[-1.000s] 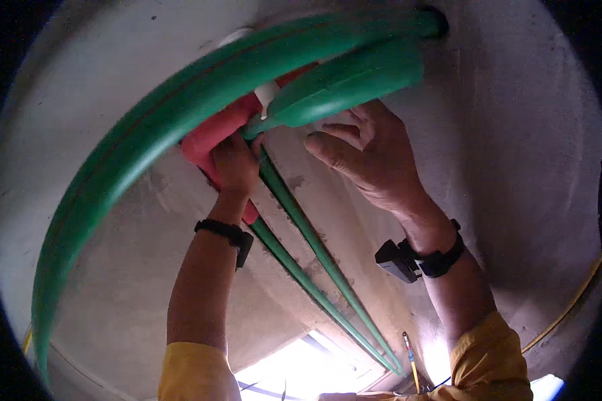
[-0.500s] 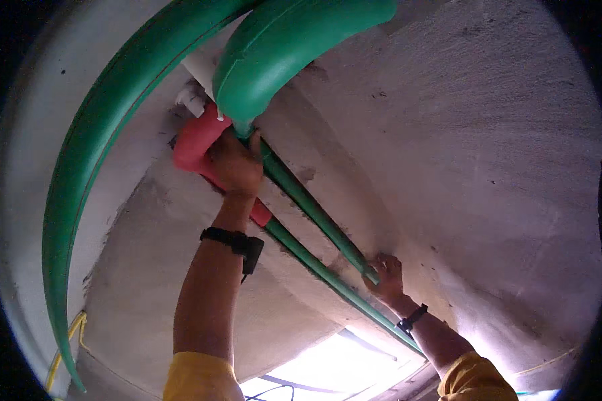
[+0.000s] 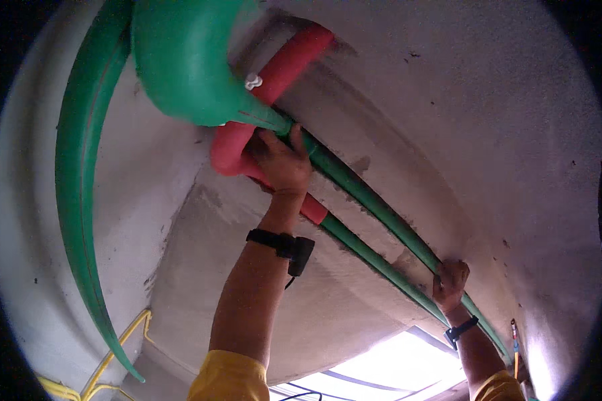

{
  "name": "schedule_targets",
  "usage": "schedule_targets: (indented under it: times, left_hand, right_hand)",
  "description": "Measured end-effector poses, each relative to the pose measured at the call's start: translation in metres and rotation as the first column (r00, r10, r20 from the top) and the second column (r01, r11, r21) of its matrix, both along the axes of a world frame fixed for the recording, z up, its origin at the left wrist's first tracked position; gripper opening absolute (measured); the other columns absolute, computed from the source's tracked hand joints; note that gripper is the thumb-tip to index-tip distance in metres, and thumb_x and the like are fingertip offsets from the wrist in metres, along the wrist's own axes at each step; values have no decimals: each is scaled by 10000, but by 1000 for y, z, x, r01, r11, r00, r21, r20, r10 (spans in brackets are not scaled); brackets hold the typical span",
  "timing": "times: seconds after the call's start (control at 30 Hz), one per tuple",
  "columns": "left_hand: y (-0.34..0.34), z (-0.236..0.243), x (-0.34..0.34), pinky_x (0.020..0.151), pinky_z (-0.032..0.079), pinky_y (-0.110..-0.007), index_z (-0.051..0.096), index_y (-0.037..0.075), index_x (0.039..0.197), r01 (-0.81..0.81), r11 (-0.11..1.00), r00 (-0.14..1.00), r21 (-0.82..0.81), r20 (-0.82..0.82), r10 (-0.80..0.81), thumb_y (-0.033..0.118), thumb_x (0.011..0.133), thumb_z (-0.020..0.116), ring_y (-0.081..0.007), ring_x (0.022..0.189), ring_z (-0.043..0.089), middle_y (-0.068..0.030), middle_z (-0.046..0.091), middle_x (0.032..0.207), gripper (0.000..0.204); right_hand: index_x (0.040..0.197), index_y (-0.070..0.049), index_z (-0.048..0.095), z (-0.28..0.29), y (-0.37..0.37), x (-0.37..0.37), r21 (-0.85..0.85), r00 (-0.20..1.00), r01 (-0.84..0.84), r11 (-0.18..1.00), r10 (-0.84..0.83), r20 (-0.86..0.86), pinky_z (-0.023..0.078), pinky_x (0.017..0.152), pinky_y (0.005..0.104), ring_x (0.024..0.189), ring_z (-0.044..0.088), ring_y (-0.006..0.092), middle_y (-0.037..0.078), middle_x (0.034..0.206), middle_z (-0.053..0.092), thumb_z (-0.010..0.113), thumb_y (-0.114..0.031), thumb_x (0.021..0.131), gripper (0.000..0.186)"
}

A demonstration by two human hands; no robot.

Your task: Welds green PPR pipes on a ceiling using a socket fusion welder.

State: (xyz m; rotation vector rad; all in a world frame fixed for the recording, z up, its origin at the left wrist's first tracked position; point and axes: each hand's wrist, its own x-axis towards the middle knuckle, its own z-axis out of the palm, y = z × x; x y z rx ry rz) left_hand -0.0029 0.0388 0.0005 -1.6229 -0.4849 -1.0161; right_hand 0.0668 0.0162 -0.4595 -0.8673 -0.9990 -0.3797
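Note:
A green pipe insulation sleeve [image 3: 187, 60] looms large at the upper left and bends down to a narrow section by my left hand [image 3: 284, 164]. That hand is closed around the narrow section, thumb along its upper side. From there a straight green-covered pipe [image 3: 374, 200] slants down to the right. My right hand [image 3: 451, 279] is wrapped round it lower down, fingers curled over the top. Behind my left hand is a red-covered pipe bend [image 3: 231, 150]; the hand hides part of it. Parallel to the first runs a second green pipe [image 3: 374, 260], with a red section at its upper end.
Another long green sleeve length [image 3: 80, 180] hangs curved at the left. A small white fitting [image 3: 253, 81] sits against the upper red pipe [image 3: 294, 60]. Yellow tubing [image 3: 114, 351] runs along the lower left wall. Rough plaster [image 3: 502, 134] surrounds the pipes; a bright opening [image 3: 398, 361] is below.
The view has shifted, so both hands and the pipes appear farther right. The large green bend has swung left, uncovering the upper red pipe. Both hands keep their grip.

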Motion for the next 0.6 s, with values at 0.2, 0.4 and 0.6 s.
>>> schedule_targets:
  times: [0.2,0.4,0.6]
  left_hand:
    - [7,2,0,939,322,-563,384,-91,1238,145,989,989,21,-23,-145,317,906,580,-520,1066,434,-332,470,1178,561]
    - [1,-3,-11,915,361,-521,394,-81,1225,-36,999,997,-25,64,38,348,917,563,-465,1084,456,-300,489,1176,554]
    - [-3,-4,5,833,429,-473,436,-47,1180,-23,996,993,-87,116,34,381,906,585,-414,979,539,-259,556,1089,530]
  right_hand:
    - [1053,-60,631,15,-22,0,-221,998,-52,974,44,-43,414,872,479,993,542,340,150,1073,594,693,-52,697,362]
    - [1096,-37,615,257,-68,49,393,838,-511,765,545,28,531,773,382,913,629,318,173,1045,622,759,-130,718,416]
    - [1140,-65,579,405,-88,70,663,964,-229,712,261,53,533,781,398,971,615,339,162,1135,606,739,-280,718,500]
